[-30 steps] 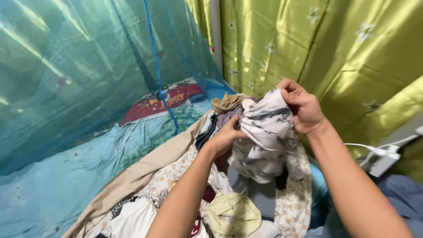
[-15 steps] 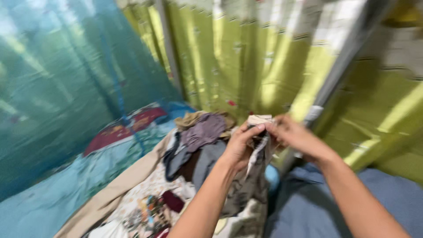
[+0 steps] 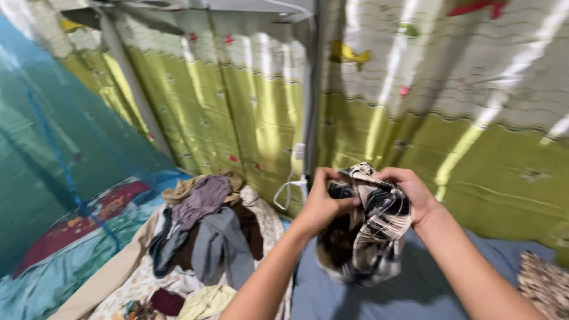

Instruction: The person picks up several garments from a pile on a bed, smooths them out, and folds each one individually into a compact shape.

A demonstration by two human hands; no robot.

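While both the left hand (image 3: 323,204) and right hand (image 3: 409,192) clutch a bunched patterned garment (image 3: 364,228), heaped clothes (image 3: 204,231) lie beside.

Patterned garment (image 3: 367,237) (bunched) between left hand (image 3: 323,204) and right hand (image 3: 412,192).

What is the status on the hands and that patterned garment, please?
Left hand and right hand both gripping the black-and-white patterned garment, held up off the bed. Clothes pile lies left, apart. Nothing in the way.
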